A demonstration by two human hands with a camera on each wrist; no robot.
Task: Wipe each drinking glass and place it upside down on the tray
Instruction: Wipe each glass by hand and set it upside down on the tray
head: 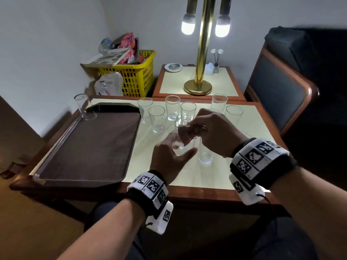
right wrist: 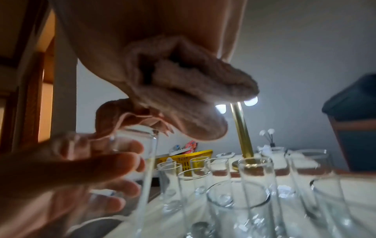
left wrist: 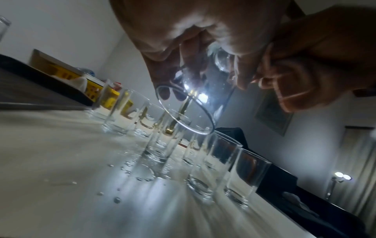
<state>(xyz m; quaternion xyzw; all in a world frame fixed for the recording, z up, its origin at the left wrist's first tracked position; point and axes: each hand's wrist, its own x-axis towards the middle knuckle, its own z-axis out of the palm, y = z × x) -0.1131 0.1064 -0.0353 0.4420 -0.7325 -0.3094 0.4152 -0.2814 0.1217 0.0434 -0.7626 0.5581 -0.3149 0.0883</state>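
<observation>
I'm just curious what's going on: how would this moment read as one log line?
step: wiping | left hand: holds glass | right hand: grips cloth at its rim | tray: one glass upside down | others upright on table

Clear glossy glasses (head: 156, 118), fuzzy pinkish cloth (right wrist: 183, 90), matt brown tray (head: 90, 143) (shiny rim), polished brass lamp (head: 203, 53).

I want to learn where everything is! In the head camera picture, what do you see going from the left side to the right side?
Upside-down glass at the tray's far corner → brown tray → yellow basket → left hand holding a glass → brass lamp → right hand → dark chair.
</observation>
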